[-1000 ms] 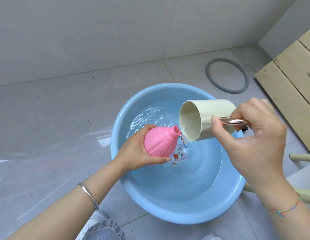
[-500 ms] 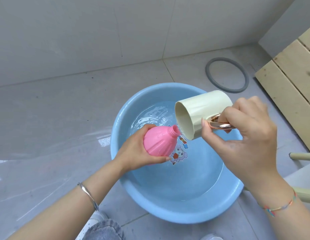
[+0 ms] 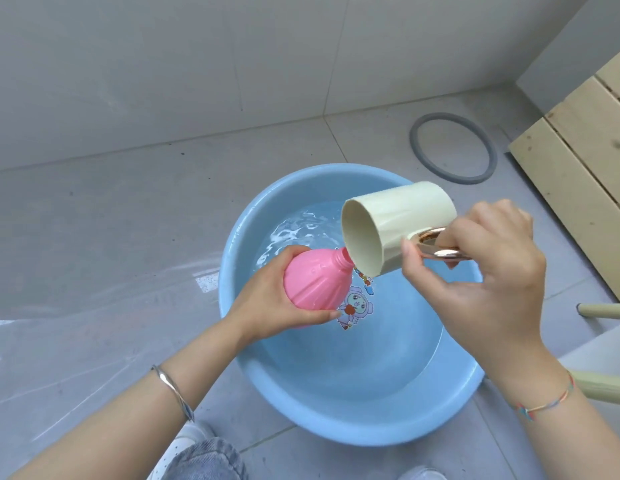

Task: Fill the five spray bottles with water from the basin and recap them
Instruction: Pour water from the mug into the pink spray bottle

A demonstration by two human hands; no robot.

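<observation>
**Cup (image 3: 395, 233) tipped to the bottle (image 3: 315, 284) over the basin (image 3: 336, 433)**

The main risk is a miss. The bottle's neck is narrow and the cup's mouth is wide, so most of a fast pour would likely sheet past the opening. The cup lies almost on its side, with its lower lip at the neck. Whether the two touch cannot be told, and no stream can be made out. Both are over the water (image 3: 353, 344), so a spill would fall back into the basin rather than onto the floor (image 3: 93, 237). The cost would be a poorly filled bottle, not a mess.

A second risk is the bottle itself. It is round and smooth, leans neck-first toward the cup, and will grow heavier as it fills. If wet, it could turn or slip in the palm and drop into the basin. Tilting the cup further in a hurry could also knock the neck aside.

The left hand (image 3: 267, 306) has a full grip. Its fingers and thumb curl round the bottle's wide lower body and hold it above the water near the basin's far-left side.

The right hand (image 3: 481, 282) has a narrower grip. Its thumb and fingers pinch the cup's shiny handle (image 3: 440, 251) and carry the cup by that alone, so the tilt is controlled from the wrist.

No cap or other bottle is in view.
</observation>
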